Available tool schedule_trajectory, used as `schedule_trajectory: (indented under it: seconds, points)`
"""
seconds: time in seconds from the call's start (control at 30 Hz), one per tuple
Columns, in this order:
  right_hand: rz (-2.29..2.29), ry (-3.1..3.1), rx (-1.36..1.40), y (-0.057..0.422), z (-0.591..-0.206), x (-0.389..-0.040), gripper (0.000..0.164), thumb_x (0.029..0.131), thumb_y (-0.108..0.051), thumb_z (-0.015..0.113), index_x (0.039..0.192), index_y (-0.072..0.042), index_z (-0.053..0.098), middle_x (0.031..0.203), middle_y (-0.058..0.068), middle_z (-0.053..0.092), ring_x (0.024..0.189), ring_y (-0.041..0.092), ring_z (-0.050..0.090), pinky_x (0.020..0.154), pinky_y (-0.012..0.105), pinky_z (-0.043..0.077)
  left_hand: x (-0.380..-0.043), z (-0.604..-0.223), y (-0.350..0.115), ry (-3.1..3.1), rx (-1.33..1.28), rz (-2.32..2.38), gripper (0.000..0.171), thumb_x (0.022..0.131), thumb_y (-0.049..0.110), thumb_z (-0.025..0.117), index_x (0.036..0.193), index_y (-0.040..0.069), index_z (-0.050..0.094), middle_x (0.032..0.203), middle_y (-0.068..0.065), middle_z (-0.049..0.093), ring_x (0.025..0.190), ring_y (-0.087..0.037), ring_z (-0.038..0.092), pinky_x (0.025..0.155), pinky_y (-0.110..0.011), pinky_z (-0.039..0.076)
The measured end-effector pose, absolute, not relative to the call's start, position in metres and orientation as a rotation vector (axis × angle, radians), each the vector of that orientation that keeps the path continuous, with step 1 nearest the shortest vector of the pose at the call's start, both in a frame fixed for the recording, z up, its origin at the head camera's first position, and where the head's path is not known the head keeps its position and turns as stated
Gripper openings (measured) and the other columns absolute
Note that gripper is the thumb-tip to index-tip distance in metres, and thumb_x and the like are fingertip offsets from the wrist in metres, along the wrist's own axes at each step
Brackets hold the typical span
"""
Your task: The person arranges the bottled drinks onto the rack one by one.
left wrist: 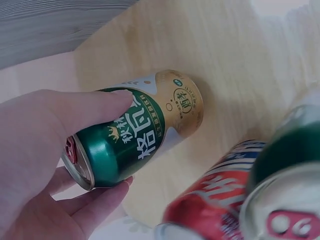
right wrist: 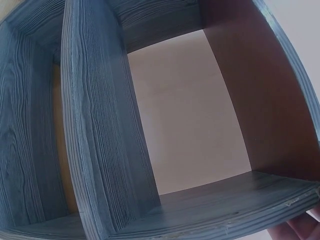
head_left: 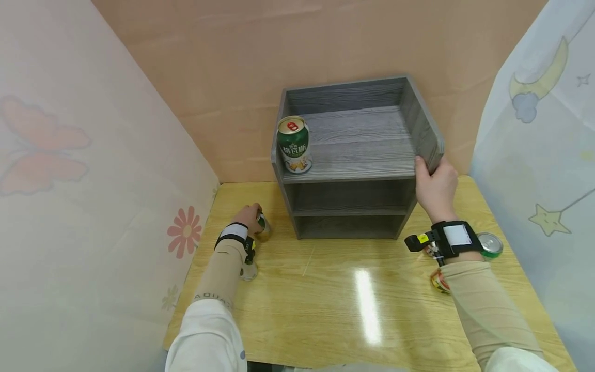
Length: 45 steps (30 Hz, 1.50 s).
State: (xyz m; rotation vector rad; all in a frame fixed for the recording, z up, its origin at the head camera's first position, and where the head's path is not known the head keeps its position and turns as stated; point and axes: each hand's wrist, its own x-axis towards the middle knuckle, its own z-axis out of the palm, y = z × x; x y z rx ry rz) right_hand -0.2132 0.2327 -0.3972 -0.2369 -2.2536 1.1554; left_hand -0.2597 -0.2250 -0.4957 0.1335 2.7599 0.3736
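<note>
My left hand (head_left: 248, 217) grips a green and gold drink can (left wrist: 145, 130) near the left side of the table, thumb on one side and fingers on the other. In the left wrist view the can's pull-tab end lies toward the palm. My right hand (head_left: 437, 186) holds the front edge of the right side panel of a grey wooden shelf (head_left: 358, 144); its fingers (right wrist: 295, 227) show at the lower right corner of the right wrist view. A similar green can (head_left: 294, 144) stands upright on the shelf's top level, at the left front.
Close to my left hand are a red can (left wrist: 210, 195) and another green can (left wrist: 285, 190). Beyond my right forearm stands a green can with a silver lid (head_left: 490, 244), and a red and yellow can (head_left: 439, 281) is partly hidden. Papered walls flank the wooden table (head_left: 316, 310).
</note>
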Motion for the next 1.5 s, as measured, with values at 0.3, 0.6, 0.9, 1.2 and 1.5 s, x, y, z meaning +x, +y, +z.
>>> schedule_trajectory:
  seconds: [0.3,0.6,0.9,1.2,1.5]
  points:
    - [1.156,-2.229,-0.243,0.232,-0.396,-0.212,0.042,0.102,-0.032,0.057,0.1,0.009,0.061,0.084,0.018,0.056,0.074,0.024,0.045,0.062,0.034,0.031,-0.268,-0.471,-0.235,2.788,0.158,0.496,0.063,0.082,0.012,0.078,0.135,-0.006,0.049,0.113,-0.019,0.064,0.096,-0.033,0.063,0.083,-0.046,0.052]
    - [1.16,-2.238,-0.232,0.232,-0.394,-0.213,0.043,0.102,-0.032,0.056,0.103,0.01,0.062,0.088,0.02,0.06,0.077,0.024,0.047,0.064,0.034,0.032,-0.263,-0.437,-0.243,2.799,0.129,0.569,0.067,0.09,0.032,0.076,0.14,-0.006,0.051,0.125,-0.022,0.062,0.114,-0.039,0.06,0.095,-0.05,0.049]
    - [1.16,-2.228,-0.227,0.233,-0.394,-0.213,0.041,0.102,-0.032,0.057,0.101,0.009,0.061,0.086,0.019,0.059,0.073,0.02,0.045,0.062,0.033,0.032,-0.266,-0.42,-0.251,2.904,0.135,0.734,0.067,0.09,0.036,0.075,0.139,-0.005,0.053,0.129,-0.025,0.06,0.117,-0.041,0.058,0.096,-0.053,0.048]
    - [1.153,-2.231,-0.237,0.231,-0.393,-0.211,0.041,0.102,-0.03,0.057,0.103,0.011,0.062,0.09,0.023,0.062,0.077,0.024,0.048,0.065,0.034,0.033,-0.264,-0.394,-0.243,3.01,0.065,0.977,0.069,0.093,0.038,0.071,0.143,-0.003,0.047,0.133,-0.024,0.056,0.117,-0.039,0.058,0.093,-0.052,0.05]
    - [1.159,-2.237,-0.227,0.231,-0.393,-0.211,0.041,0.102,-0.031,0.056,0.104,0.01,0.062,0.09,0.022,0.062,0.076,0.023,0.048,0.064,0.033,0.033,-0.261,-0.356,-0.232,3.226,-0.108,1.226,0.069,0.09,0.038,0.075,0.137,-0.002,0.044,0.126,-0.022,0.056,0.109,-0.035,0.06,0.087,-0.047,0.052]
